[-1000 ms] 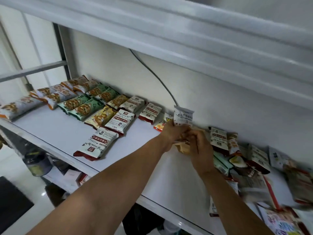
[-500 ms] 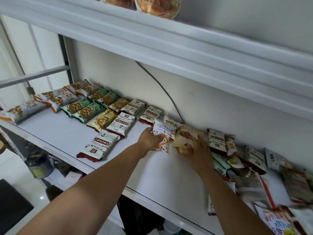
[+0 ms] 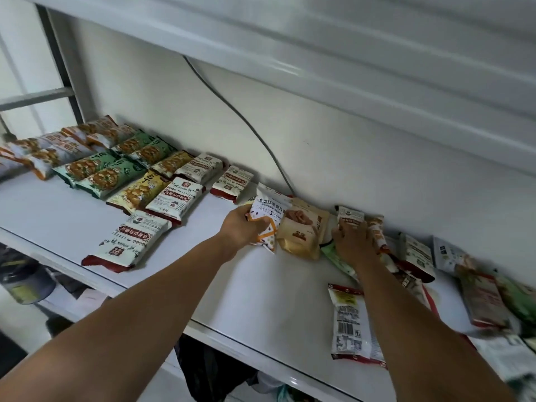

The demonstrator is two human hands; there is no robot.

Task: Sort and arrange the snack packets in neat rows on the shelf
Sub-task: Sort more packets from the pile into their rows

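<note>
- Head view: the left hand (image 3: pixel 242 227) grips the white packet (image 3: pixel 271 211) by its lower end, fingers and thumb curled round it. A second ago the packet was held up against the wall (image 3: pixel 348 140). Now it is down on the shelf (image 3: pixel 261 291), touching the left edge of the brown pouch (image 3: pixel 303 232).
- The right hand (image 3: pixel 355 242) held the brown pouch half a second ago. It has let go and reached into the pile (image 3: pixel 420 256) on the right, fingers on a small packet (image 3: pixel 349 214) by the wall; I cannot tell whether it pinches it.
- The brown pouch now lies free by the wall, just right of the rows (image 3: pixel 116 169).
- Judgement: the two packets have been separated. The white packet looks ready to be set at the end of the rows while the right hand picks the next. With the pile still large, much sorting remains.
</note>
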